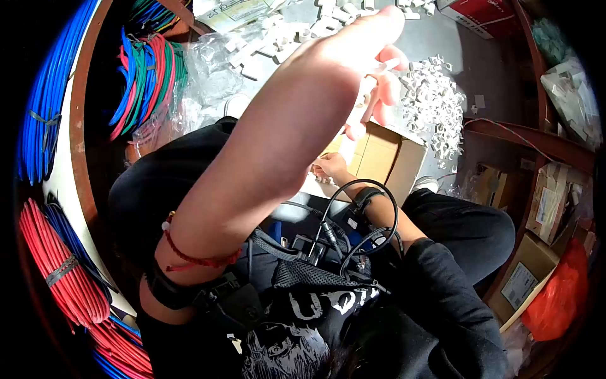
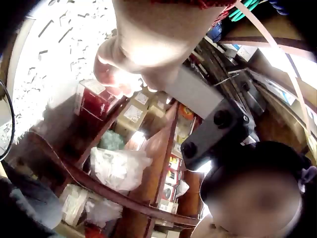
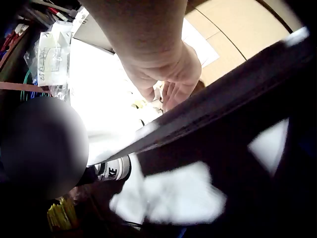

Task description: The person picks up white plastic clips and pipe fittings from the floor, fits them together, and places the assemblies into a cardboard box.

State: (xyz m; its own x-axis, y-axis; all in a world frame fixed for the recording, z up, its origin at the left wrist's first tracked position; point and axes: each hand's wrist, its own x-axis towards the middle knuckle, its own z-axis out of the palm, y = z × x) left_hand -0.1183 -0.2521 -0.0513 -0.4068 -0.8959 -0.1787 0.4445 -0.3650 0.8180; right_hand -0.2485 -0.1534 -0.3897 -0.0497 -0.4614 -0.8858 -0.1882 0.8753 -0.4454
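The left hand (image 1: pixel 382 72) is raised over the work, its fingers curled round a few short white plastic tube pieces (image 1: pixel 368 95); these lie against the fingers and palm, with one end sticking out between the fingers. The right hand (image 1: pixel 331 165) is lower and nearer the body, its fingers bent and drawn together at the tips, with small white pieces (image 1: pixel 323 180) just below them. Glare on the bright white surface (image 3: pixel 94 109) under this hand hides the fingertips, so I cannot tell whether it grips one.

An open brown cardboard box (image 1: pixel 377 151) is just beside the right hand, on its right and far side. On the grey floor (image 1: pixel 470 66), loose white tubes (image 1: pixel 325 25) are scattered beyond the left hand, and a dense heap of small curved white plastic pieces (image 1: pixel 435 104) lies to its right. Crumpled clear plastic film (image 1: pixel 211 69) is at the far left, beside a coil of red, green and blue cable (image 1: pixel 151 82). A red and white carton (image 1: pixel 478 16) stands at the far right, and a bright red plastic bag (image 1: pixel 558 294) at the near right.
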